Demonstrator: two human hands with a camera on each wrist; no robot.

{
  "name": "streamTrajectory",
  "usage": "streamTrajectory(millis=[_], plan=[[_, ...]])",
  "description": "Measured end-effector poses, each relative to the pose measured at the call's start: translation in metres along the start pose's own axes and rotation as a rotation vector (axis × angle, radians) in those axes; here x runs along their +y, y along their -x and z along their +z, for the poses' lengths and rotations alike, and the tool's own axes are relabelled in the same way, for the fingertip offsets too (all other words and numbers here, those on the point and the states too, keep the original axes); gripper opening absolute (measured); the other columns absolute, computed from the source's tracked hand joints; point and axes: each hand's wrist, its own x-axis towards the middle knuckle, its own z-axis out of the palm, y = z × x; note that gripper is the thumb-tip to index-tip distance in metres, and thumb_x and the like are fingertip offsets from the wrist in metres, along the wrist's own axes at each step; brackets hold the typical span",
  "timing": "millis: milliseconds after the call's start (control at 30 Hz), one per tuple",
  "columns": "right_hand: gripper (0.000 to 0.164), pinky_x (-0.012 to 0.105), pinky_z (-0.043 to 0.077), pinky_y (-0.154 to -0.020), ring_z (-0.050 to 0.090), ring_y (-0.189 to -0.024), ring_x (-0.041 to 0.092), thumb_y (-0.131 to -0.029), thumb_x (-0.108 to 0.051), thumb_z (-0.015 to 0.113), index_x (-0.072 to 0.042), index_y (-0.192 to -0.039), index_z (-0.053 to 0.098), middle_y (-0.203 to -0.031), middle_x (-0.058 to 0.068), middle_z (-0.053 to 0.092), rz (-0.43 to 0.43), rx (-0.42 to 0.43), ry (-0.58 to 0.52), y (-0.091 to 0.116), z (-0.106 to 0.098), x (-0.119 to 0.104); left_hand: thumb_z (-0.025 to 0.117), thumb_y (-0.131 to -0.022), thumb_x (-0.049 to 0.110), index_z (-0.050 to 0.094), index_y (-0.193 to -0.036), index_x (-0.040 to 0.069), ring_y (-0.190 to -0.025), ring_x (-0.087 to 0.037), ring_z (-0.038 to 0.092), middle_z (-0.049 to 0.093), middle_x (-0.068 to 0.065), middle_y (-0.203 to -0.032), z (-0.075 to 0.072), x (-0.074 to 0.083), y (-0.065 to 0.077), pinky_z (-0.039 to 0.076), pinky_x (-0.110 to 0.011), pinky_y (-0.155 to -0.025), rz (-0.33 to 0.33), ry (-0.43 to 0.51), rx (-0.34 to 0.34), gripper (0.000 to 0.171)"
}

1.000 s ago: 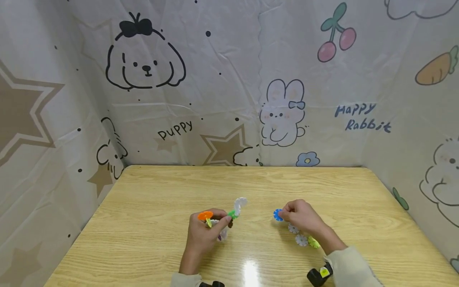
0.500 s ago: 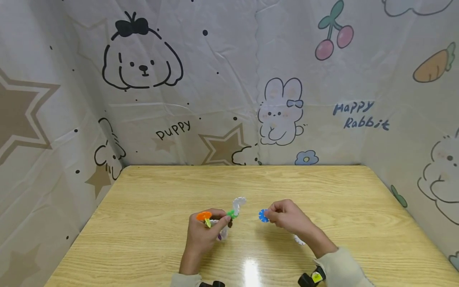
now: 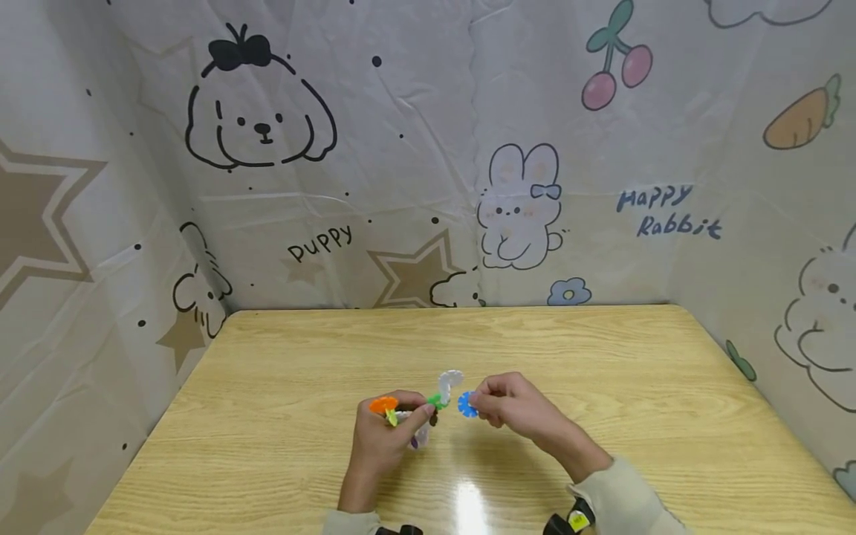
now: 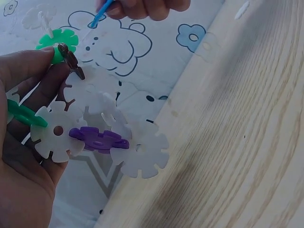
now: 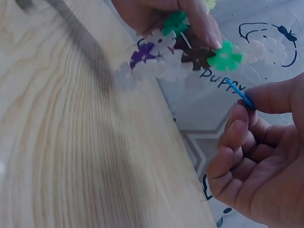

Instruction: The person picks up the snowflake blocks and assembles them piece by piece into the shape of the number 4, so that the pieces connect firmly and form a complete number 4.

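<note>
A blue disc (image 3: 466,405) and white, green, purple, brown and orange pieces (image 4: 99,139) stand out against a yellow wood-grain worktop (image 3: 287,453) and pale cloth (image 3: 408,96) printed with brown stars (image 3: 423,273) and pink cherries (image 3: 598,91).

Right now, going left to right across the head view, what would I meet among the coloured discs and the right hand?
Orange disc, purple disc, green disc, blue disc, right hand; yellow piece and brown piece left out, overlapping.

Left hand (image 3: 379,443) over table (image 3: 294,357), thumb and forefinger pinching. Right hand (image 3: 518,403) also over table, thumb-and-finger pinch, remaining fingers curled.
</note>
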Motion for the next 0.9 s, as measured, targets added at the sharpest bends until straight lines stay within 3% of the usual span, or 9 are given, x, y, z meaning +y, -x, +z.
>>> streamTrajectory(millis=[233, 667, 900], plan=[[0.026, 0.032, 0.039, -0.064, 0.045, -0.063, 0.018, -0.101, -0.017, 0.060, 0.000, -0.081, 0.060, -0.067, 0.004, 0.051, 0.005, -0.023, -0.053, -0.002, 0.006, -0.005, 0.073, -0.086, -0.009, 0.074, -0.087, -0.001, -0.066, -0.020, 0.065, 0.072, -0.013, -0.078, 0.001, -0.003, -0.001, 0.050, -0.035, -0.040, 0.052, -0.003, -0.021, 0.009], [0.024, 0.028, 0.041, -0.062, 0.046, -0.064, 0.016, -0.101, -0.013, 0.056, -0.001, -0.081, 0.060, -0.074, 0.004, 0.055, 0.007, -0.044, -0.145, -0.006, 0.009, -0.003, 0.072, -0.087, -0.007, 0.074, -0.086, 0.000, -0.064, -0.022, 0.063, 0.071, -0.014, -0.076, 0.001, 0.000, -0.003, 0.051, -0.030, -0.049, 0.121, 0.032, -0.052, 0.008], [0.023, 0.025, 0.040, -0.059, 0.046, -0.064, 0.014, -0.102, -0.012, 0.055, 0.001, -0.083, 0.060, -0.074, 0.005, 0.056, 0.012, -0.055, -0.231, -0.005, 0.012, -0.003, 0.072, -0.088, -0.005, 0.074, -0.085, 0.004, -0.058, -0.027, 0.061, 0.072, -0.011, -0.075, 0.000, -0.004, -0.003, 0.051, -0.031, -0.045, 0.128, 0.044, -0.063, 0.010]])
